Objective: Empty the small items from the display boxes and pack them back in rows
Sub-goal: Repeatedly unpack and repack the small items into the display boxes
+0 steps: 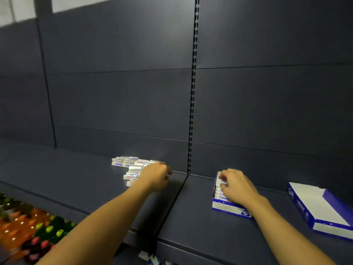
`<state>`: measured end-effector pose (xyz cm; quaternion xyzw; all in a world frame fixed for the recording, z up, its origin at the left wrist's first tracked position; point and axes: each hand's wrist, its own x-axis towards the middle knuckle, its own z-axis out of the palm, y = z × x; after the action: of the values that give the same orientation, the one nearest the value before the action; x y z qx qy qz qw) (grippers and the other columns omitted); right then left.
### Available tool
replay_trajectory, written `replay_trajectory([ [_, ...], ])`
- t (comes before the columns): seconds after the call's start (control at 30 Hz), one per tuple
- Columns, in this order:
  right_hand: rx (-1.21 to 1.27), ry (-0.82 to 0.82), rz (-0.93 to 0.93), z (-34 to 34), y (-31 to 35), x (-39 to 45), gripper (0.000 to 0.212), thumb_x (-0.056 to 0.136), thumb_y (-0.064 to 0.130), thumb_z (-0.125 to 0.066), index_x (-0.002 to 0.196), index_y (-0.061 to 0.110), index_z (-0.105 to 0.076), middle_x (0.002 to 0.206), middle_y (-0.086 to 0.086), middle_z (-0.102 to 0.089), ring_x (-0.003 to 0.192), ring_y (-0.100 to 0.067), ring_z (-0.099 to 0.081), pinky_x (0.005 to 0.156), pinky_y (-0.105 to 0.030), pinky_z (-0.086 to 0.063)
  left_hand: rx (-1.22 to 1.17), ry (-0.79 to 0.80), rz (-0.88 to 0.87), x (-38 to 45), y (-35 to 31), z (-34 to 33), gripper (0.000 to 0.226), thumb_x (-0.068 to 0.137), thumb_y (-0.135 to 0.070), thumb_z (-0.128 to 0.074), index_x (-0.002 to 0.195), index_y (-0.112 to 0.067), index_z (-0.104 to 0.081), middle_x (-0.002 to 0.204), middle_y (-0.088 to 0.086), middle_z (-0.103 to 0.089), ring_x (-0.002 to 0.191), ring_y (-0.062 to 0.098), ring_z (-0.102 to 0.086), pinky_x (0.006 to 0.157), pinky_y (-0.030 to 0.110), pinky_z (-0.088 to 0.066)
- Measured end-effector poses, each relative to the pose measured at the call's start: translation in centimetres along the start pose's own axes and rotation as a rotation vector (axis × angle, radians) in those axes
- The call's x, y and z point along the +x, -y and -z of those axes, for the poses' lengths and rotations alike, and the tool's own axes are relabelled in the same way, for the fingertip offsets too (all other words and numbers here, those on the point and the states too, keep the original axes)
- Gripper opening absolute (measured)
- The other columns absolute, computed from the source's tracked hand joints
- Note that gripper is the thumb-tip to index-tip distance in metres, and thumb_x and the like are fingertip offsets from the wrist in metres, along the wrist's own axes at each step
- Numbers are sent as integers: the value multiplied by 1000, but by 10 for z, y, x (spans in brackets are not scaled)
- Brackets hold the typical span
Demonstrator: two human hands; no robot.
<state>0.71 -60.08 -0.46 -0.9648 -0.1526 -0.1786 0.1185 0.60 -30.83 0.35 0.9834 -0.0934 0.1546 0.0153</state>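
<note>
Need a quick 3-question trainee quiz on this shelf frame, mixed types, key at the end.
1. True or false: the display box at far right holds a full row of items.
2. Multiple choice: the loose pile of small items lies A) inside a box, B) on the shelf to the left of the slotted upright, C) on the floor.
3. Fill in: the right hand is over the ___ box.

Key: 1 false, it looks empty. 2 B, by the left hand. 3 partly filled, with a row of items inside.
</note>
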Motion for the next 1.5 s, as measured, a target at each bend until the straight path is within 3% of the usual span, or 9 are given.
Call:
replay_trajectory([
  [0.17,-185,70,93,-4,50,2,26,93,22,-55,117,17,-61,118,-1,-60,110,-21,-56,83,-34,-51,39,-1,39,-26,35,16,28,93,-28,-56,118,-20,-66,126,5,-61,112,28,-60,86,36,-50],
  [0.27,-237,93,109,-7,84,7,29,93,22,-54,121,15,-59,122,-2,-59,114,-23,-55,84,-35,-50,52,-11,33,-42,56,26,33,94,-26,-54,125,-23,-66,129,4,-60,116,28,-58,88,35,-49],
  [0.47,-210,127,50,-21,154,8,24,92,22,-56,114,14,-59,118,-5,-58,105,-25,-60,73,-32,-47,59,-19,15,-78,108,41,35,95,-25,-53,128,-25,-64,133,0,-59,116,25,-59,85,34,-49],
  [0.63,-178,129,23,-32,212,5,26,91,19,-55,117,13,-59,119,-5,-58,104,-25,-60,80,-35,-53,69,-19,12,-103,154,48,34,95,-23,-52,125,-23,-66,126,2,-64,107,25,-63,81,33,-52],
  [0.83,-167,99,9,-44,269,0,18,89,16,-53,106,13,-59,112,-6,-59,98,-26,-61,70,-32,-47,50,23,-14,-125,203,45,33,95,-22,-54,125,-22,-66,126,3,-62,108,24,-62,88,37,-55],
  [1.17,-134,122,-24,-68,309,23,22,87,13,-53,107,13,-62,110,-5,-62,95,-26,-62,77,-35,-55,-26,26,-66,-116,246,23,33,96,-19,-54,127,-22,-65,129,2,-61,109,22,-62,88,35,-55],
  [1.4,-75,103,-2,-107,330,70,28,89,17,-51,116,16,-61,119,-3,-59,101,-27,-61,77,-33,-51,-16,48,-104,-89,281,4,34,94,-19,-53,126,-23,-64,128,2,-59,110,23,-59,85,35,-54],
  [1.5,-27,66,7,-124,337,98,24,89,18,-52,111,17,-61,119,-3,-59,101,-27,-60,77,-33,-49,-1,57,-119,-68,302,-2,35,93,-20,-53,126,-24,-64,128,1,-58,112,23,-57,84,34,-52],
])
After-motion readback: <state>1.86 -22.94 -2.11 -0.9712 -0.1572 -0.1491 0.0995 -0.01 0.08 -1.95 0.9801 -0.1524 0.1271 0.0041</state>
